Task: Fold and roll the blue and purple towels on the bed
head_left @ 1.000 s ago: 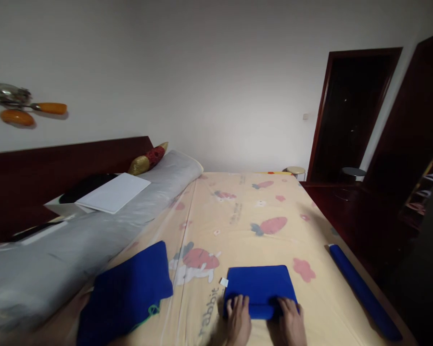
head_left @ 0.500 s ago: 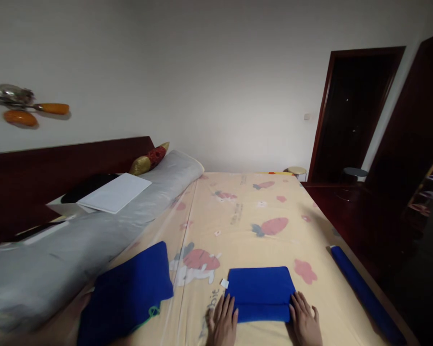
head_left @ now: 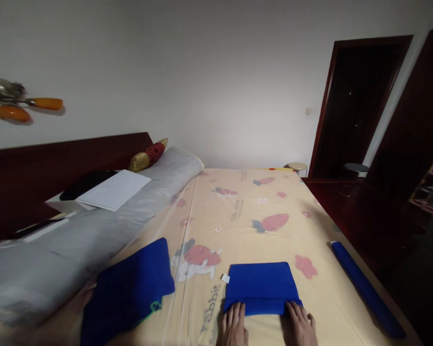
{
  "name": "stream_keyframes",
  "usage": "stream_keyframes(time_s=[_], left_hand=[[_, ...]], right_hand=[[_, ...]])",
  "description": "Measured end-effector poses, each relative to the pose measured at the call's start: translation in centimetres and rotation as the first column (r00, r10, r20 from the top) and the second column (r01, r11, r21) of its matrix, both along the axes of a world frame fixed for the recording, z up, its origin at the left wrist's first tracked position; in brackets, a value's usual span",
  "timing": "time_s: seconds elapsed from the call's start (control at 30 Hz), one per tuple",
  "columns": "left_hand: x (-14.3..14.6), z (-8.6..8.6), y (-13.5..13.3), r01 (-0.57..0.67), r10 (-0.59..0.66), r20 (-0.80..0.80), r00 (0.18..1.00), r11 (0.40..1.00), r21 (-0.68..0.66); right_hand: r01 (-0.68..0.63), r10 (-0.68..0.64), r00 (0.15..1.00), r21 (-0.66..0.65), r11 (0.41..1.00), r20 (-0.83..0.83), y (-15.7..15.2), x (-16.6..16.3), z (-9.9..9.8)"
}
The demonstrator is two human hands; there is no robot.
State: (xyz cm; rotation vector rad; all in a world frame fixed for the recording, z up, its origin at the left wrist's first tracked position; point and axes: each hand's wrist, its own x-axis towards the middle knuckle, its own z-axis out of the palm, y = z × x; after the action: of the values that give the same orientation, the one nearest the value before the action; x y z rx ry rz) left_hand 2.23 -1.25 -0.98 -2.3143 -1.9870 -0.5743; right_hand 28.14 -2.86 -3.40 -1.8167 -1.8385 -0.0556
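A blue cloth (head_left: 261, 280) lies folded on the bed in front of me, a flap turned over along its near side. A small white tag sticks out at its left edge. My left hand (head_left: 235, 326) has its fingers curled over the left end of the flap, and my right hand (head_left: 300, 324) grips the right end in the same way. Both thumbs are mostly hidden. To the left lies another blue cloth piece (head_left: 133, 283) with a green cord (head_left: 155, 306). On the right, a rolled blue cloth (head_left: 366, 288) rests along the bed's edge.
The bed (head_left: 238, 230) has a cream sheet with carrot and rabbit prints. A long grey bolster (head_left: 101, 245) runs along the dark headboard (head_left: 75, 156), bearing a white flat board (head_left: 115, 189). Two stools (head_left: 297, 166) stand beyond the bed, near a dark doorway (head_left: 364, 105).
Both hands have moved from the cloth's sides to its near edge and closed on it. The near flap looks narrower, its corners jutting sideways. The view has shifted slightly.
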Motion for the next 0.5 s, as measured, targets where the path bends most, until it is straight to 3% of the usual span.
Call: stream_keyframes(time_s=[0.17, 0.33, 0.5], left_hand=[[-0.2, 1.5, 0.9, 0.042, -0.045, -0.016, 0.999, 0.989, -0.140], [1.4, 4.4, 4.6, -0.045, 0.020, -0.096, 0.995, 0.962, -0.269], [2.7, 5.9, 7.2, -0.018, -0.014, -0.121, 0.993, 0.964, -0.265]], right_hand=[[0.057, -0.055, 0.998, -0.067, 0.996, 0.023, 1.0, -1.3, 3.3], [0.047, -0.015, 0.993, -0.285, 0.957, 0.113, 4.7, -1.6, 7.2], [0.081, -0.044, 0.991, -0.297, 0.952, 0.127, 6.8, -1.7, 8.4]])
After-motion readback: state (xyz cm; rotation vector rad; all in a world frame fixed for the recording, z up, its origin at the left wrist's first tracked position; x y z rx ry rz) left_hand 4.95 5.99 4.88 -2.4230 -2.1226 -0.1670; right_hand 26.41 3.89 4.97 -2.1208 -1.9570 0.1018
